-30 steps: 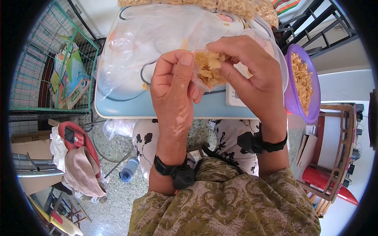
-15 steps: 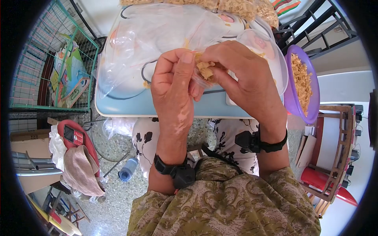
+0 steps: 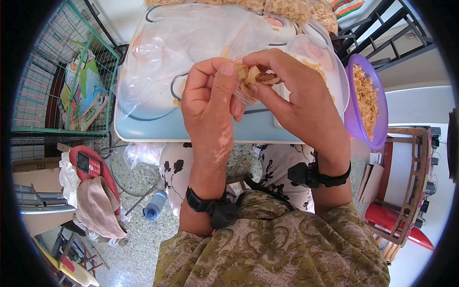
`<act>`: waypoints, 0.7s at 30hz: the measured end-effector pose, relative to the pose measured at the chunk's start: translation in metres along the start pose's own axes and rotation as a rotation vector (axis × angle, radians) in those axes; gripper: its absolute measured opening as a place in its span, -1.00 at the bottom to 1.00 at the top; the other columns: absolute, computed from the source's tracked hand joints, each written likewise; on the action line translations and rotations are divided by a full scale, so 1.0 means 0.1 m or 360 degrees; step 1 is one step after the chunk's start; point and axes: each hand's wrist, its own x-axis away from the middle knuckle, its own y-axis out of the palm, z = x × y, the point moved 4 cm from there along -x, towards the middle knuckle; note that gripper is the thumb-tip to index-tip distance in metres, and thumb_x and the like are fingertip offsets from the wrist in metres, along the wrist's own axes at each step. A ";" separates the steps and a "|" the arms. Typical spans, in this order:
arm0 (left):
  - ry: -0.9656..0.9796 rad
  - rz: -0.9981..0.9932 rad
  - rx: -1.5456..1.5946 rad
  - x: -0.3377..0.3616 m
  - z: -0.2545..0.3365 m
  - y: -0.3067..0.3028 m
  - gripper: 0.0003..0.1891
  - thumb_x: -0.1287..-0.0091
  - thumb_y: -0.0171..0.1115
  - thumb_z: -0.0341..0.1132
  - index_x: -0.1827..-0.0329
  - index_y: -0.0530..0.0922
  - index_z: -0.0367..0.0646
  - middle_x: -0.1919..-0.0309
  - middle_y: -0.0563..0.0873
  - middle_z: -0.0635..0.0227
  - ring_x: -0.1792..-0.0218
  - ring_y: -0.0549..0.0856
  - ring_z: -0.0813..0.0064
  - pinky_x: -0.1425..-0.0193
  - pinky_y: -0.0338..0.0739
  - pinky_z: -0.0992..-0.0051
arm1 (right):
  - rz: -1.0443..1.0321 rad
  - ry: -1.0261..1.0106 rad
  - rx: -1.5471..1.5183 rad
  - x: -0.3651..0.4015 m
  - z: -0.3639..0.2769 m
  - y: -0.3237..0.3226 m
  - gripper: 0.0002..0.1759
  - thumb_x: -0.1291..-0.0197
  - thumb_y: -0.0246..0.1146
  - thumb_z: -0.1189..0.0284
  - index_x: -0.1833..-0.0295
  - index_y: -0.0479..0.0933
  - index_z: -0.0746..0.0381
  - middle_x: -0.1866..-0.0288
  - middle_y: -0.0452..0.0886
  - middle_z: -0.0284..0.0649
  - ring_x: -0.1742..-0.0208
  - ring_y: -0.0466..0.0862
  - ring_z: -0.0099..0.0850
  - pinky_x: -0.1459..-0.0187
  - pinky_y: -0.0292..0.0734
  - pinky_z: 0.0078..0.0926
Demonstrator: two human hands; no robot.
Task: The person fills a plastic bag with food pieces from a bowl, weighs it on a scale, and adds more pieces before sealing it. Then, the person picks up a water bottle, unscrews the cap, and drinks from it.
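Note:
My left hand (image 3: 209, 105) is closed on the edge of a small clear plastic bag (image 3: 247, 99), pinching it between thumb and fingers. Tan, dried curled pieces (image 3: 253, 75) stick out at the bag's mouth. My right hand (image 3: 306, 93) has its thumb and fingers around these pieces, right beside the bag. What they are exactly I cannot make out. Beneath both hands, larger clear plastic bags (image 3: 191, 40) lie on the light blue table (image 3: 153, 133). A clear shallow container (image 3: 340, 71) with a few tan pieces sits behind my right hand.
A purple basin (image 3: 382, 129) of tan pieces stands to the right of the table. Filled bags (image 3: 287, 10) lie along its far edge. At left are a green wire cage (image 3: 67, 71) and a red stool (image 3: 112, 174) with a phone and cloth. A blue bottle (image 3: 155, 205) lies on the floor.
My right thumb and fingers have spread a little apart, and more of the tan pieces show between them. My left hand keeps its hold on the small bag.

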 end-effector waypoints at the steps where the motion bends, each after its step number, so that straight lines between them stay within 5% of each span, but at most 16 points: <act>1: 0.0001 0.0003 -0.0002 0.00 0.00 0.00 -0.82 -0.49 0.25 -0.27 0.07 0.55 -0.22 0.48 0.59 0.49 0.64 0.40 0.79 0.62 0.27 0.72 | -0.0033 0.0075 0.0023 0.01 0.01 0.00 -0.70 -0.25 0.25 0.63 -0.10 0.57 0.25 0.10 0.67 -0.19 0.10 0.72 -0.31 0.05 0.61 -0.45; 8: -0.0010 -0.0015 0.0022 0.01 0.01 0.01 -0.81 -0.49 0.26 -0.26 0.07 0.54 -0.21 0.49 0.60 0.49 0.64 0.40 0.79 0.62 0.27 0.72 | 0.0036 -0.0090 0.0073 -0.03 -0.05 0.01 -0.74 -0.26 0.23 0.64 -0.06 0.57 0.25 0.13 0.67 -0.16 0.13 0.74 -0.30 0.11 0.61 -0.47; 11: -0.0003 -0.0003 -0.0044 0.02 0.02 0.02 -0.83 -0.49 0.24 -0.23 0.09 0.56 -0.14 0.48 0.51 0.54 0.61 0.34 0.80 0.61 0.12 0.71 | 0.0050 -0.0068 0.0084 -0.03 -0.06 0.04 -0.75 -0.26 0.24 0.63 -0.05 0.57 0.25 0.14 0.67 -0.17 0.16 0.73 -0.31 0.12 0.60 -0.47; 13: -0.0017 0.0014 -0.0024 0.01 0.03 0.03 -0.83 -0.49 0.23 -0.23 0.09 0.56 -0.14 0.48 0.51 0.55 0.61 0.33 0.81 0.60 0.13 0.71 | 0.0097 -0.0128 -0.0015 -0.05 -0.07 0.06 -0.84 -0.26 0.19 0.54 0.06 0.53 0.29 0.22 0.61 -0.03 0.13 0.61 0.02 0.12 0.52 -0.15; 14: -0.0015 0.0016 -0.0025 0.01 0.03 0.02 -0.83 -0.49 0.23 -0.23 0.09 0.56 -0.14 0.48 0.51 0.55 0.61 0.33 0.81 0.60 0.13 0.71 | 0.0095 -0.0129 -0.0017 -0.05 -0.08 0.05 -0.84 -0.26 0.19 0.54 0.06 0.53 0.29 0.22 0.61 -0.03 0.13 0.61 0.02 0.12 0.52 -0.15; 16: 0.0007 -0.0017 -0.0016 0.01 0.02 0.01 -0.84 -0.50 0.22 -0.23 0.09 0.56 -0.14 0.49 0.51 0.56 0.61 0.33 0.81 0.60 0.14 0.72 | 0.0044 -0.0029 0.0021 -0.04 -0.07 0.04 -0.78 -0.29 0.27 0.55 -0.05 0.58 0.25 0.16 0.67 -0.18 0.19 0.70 -0.33 0.13 0.58 -0.50; 21: -0.0041 0.0045 -0.0036 0.02 0.05 0.01 -0.83 -0.51 0.21 -0.23 0.08 0.56 -0.14 0.49 0.51 0.56 0.61 0.32 0.82 0.59 0.15 0.73 | -0.0033 -0.0033 -0.0011 -0.05 -0.10 0.05 -0.78 -0.37 0.23 0.44 -0.06 0.58 0.27 0.11 0.66 -0.17 0.12 0.68 -0.29 0.05 0.55 -0.43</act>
